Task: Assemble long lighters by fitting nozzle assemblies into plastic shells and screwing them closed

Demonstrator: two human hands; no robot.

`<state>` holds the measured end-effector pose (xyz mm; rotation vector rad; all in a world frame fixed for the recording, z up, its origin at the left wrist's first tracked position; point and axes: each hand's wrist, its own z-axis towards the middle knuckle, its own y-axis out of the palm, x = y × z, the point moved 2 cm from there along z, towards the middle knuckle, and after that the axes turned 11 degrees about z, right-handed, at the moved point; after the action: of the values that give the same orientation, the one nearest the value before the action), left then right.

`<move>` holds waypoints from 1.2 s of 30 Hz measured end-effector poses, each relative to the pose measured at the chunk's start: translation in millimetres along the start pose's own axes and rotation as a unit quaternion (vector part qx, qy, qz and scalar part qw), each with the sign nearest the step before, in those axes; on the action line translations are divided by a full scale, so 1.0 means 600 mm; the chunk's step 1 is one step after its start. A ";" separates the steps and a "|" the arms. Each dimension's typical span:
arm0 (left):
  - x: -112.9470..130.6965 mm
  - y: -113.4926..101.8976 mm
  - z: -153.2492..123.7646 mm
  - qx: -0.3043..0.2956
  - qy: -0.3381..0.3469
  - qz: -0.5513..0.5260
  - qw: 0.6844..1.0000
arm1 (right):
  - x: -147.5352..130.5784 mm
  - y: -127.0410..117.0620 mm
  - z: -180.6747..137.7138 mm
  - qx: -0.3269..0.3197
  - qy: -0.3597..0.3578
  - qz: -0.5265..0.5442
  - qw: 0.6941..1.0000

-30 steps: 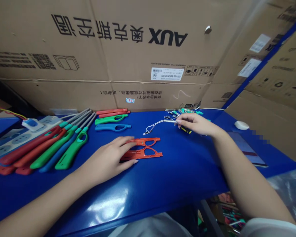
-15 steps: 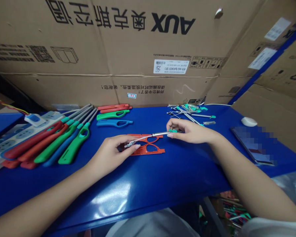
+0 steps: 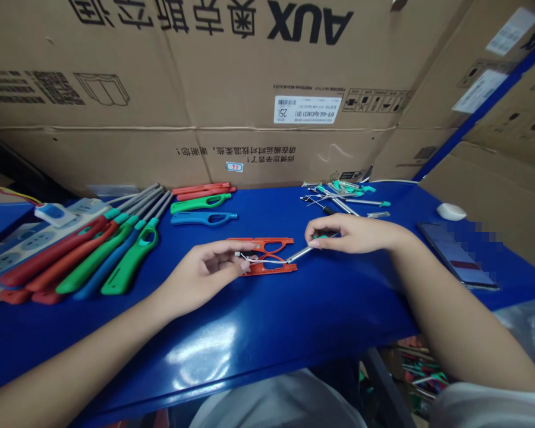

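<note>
My right hand [image 3: 343, 233] is closed on a lighter insert, a thin metal tube [image 3: 299, 255] with a teal piece mostly hidden in the fingers. The tube slants down to the left, and a pale wire [image 3: 270, 261] runs from its end to my left hand [image 3: 205, 270]. The left thumb and fingers are curled round the insert's wired end, with a small white tip and a dark part showing between them. Beneath lie two orange lighter handle halves [image 3: 280, 242], side by side on the blue table, partly covered by the left hand.
Assembled lighters [image 3: 131, 255] in red, green and blue lean on a white power strip [image 3: 35, 241] at left. Handle shells [image 3: 204, 219] lie at the back. Several metal tubes with teal ends [image 3: 356, 196] are piled back right. A phone [image 3: 457, 255] and a white mouse-like object [image 3: 451, 211] sit right.
The insert's tube now tilts, its left end lower and nearer me. Its wire has shifted right across the orange halves, and my left fingers have opened a little around the wired end.
</note>
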<state>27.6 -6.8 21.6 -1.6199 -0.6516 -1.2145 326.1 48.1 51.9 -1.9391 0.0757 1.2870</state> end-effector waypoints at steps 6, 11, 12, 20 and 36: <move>0.007 0.001 0.003 0.008 -0.020 -0.036 0.999 | 0.003 -0.001 -0.001 -0.005 0.006 -0.024 1.000; 0.003 0.001 0.002 0.038 -0.013 -0.041 0.998 | 0.002 0.001 -0.001 -0.008 0.026 -0.044 0.999; 0.000 0.000 0.002 0.040 -0.013 -0.041 0.998 | 0.001 0.001 -0.001 -0.008 0.029 -0.046 0.998; -0.023 0.001 0.005 0.054 0.008 0.070 0.996 | 0.001 0.007 0.001 -0.026 0.014 -0.052 0.998; -0.019 0.003 0.002 0.092 0.188 0.312 0.927 | -0.013 0.024 0.001 -0.039 0.077 -0.107 0.990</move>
<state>25.7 -5.0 10.0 -1.2441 0.0113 -0.9108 315.3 36.1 49.5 -2.0487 -0.1051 1.0119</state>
